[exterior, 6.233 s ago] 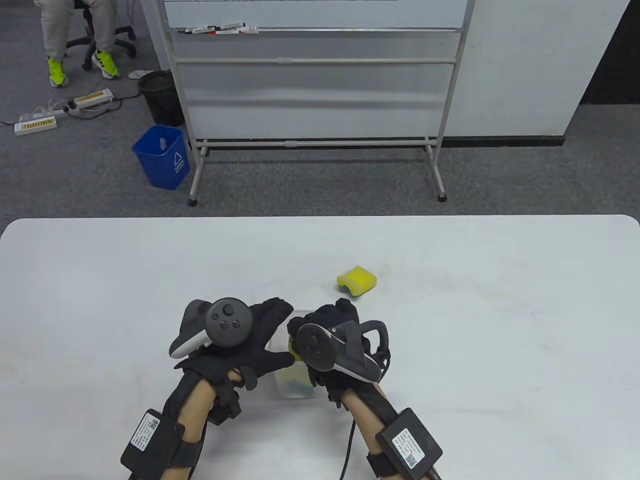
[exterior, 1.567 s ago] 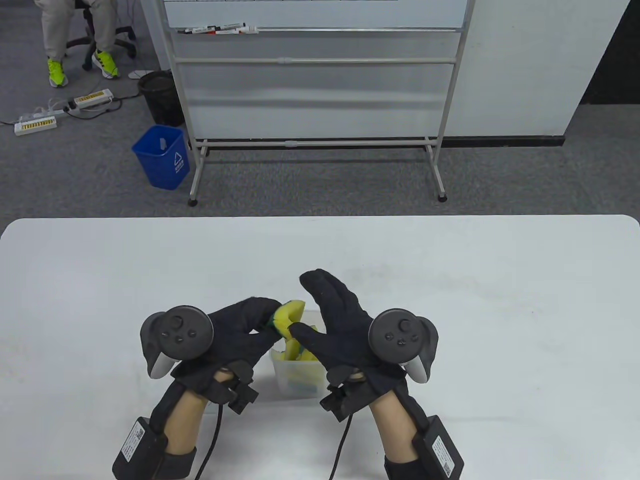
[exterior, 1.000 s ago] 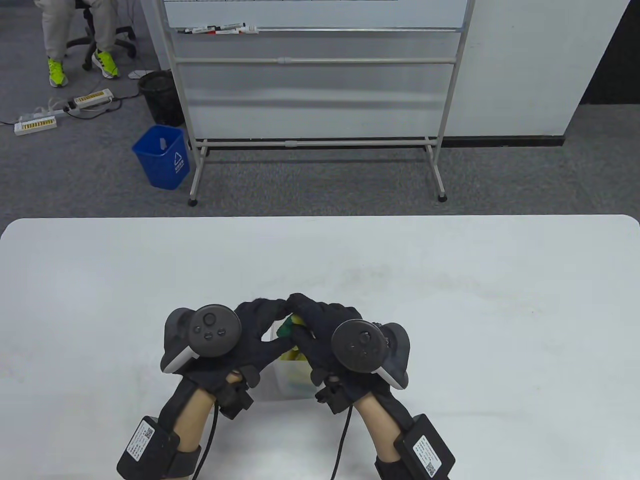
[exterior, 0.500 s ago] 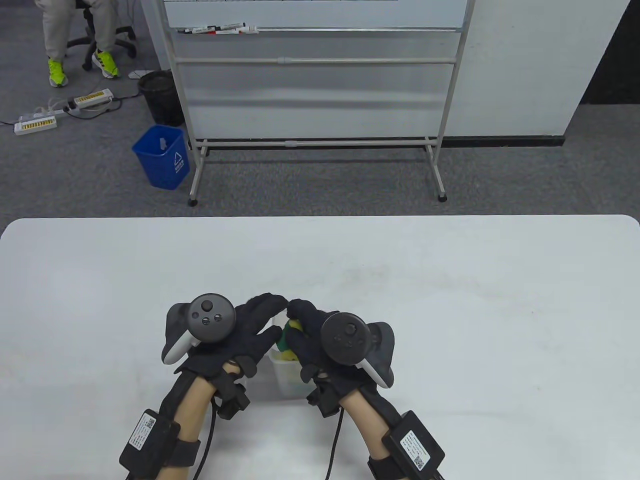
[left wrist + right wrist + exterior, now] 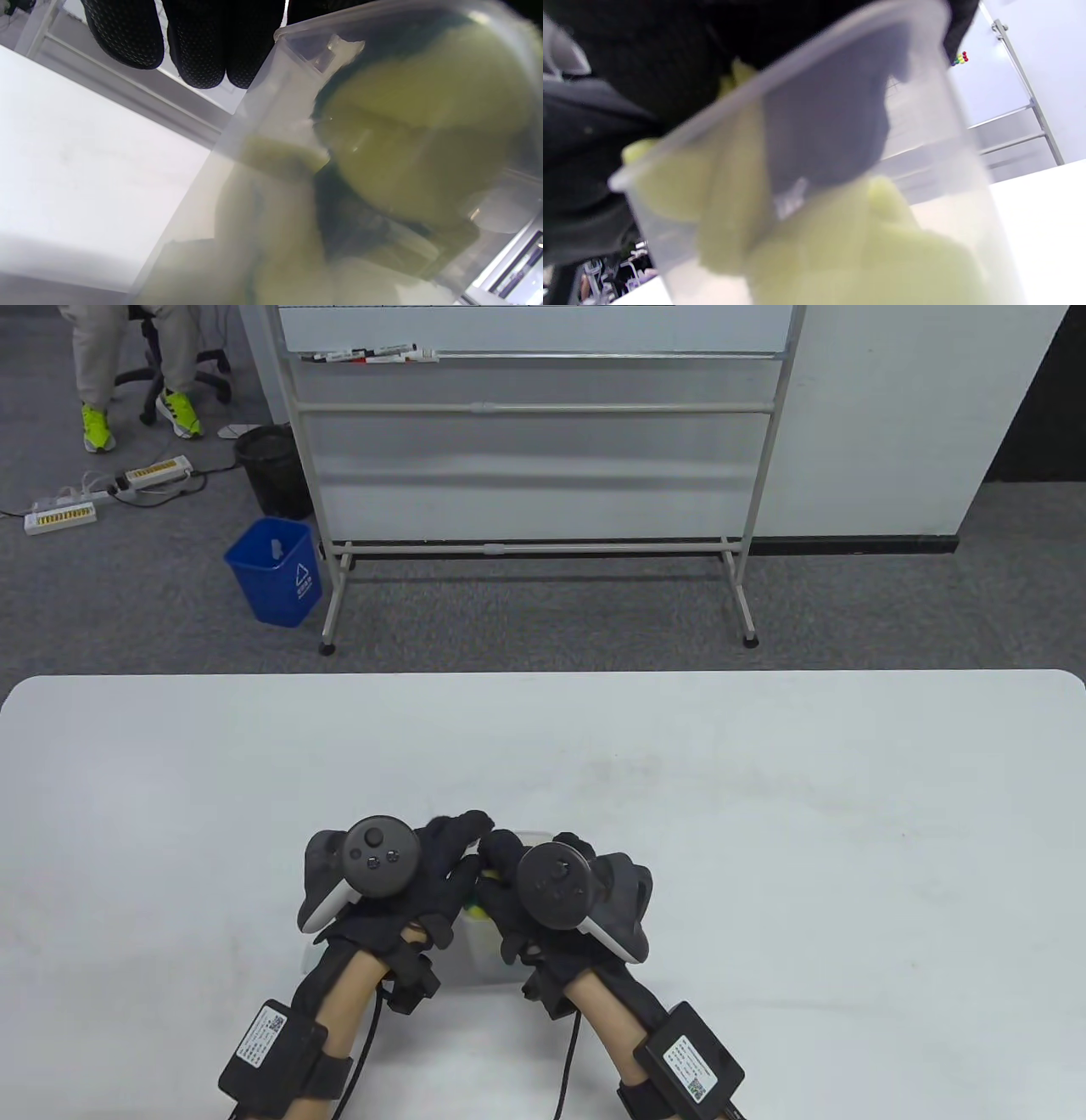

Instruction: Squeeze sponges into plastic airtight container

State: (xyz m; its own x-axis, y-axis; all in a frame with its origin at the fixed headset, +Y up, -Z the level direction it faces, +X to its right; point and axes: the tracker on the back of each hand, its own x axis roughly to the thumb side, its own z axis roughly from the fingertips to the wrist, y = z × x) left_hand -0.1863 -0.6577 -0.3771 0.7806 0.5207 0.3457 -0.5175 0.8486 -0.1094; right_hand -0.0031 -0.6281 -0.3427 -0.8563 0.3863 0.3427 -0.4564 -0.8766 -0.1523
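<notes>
Here the right hand (image 5: 543, 891) presses a yellow sponge (image 5: 480, 909) into the clear container (image 5: 485, 963) on the table (image 5: 764, 831); left hand (image 5: 399, 882), fingers extended, steadies its wall; uneven pushing might tip it, or the sponge springs out

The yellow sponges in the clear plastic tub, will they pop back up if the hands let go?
Probably a bit. The yellow sponges look bent and packed tight inside the clear plastic tub, so they seem soft and springy. The right hand is over the tub's opening, likely holding the top one down.
</notes>
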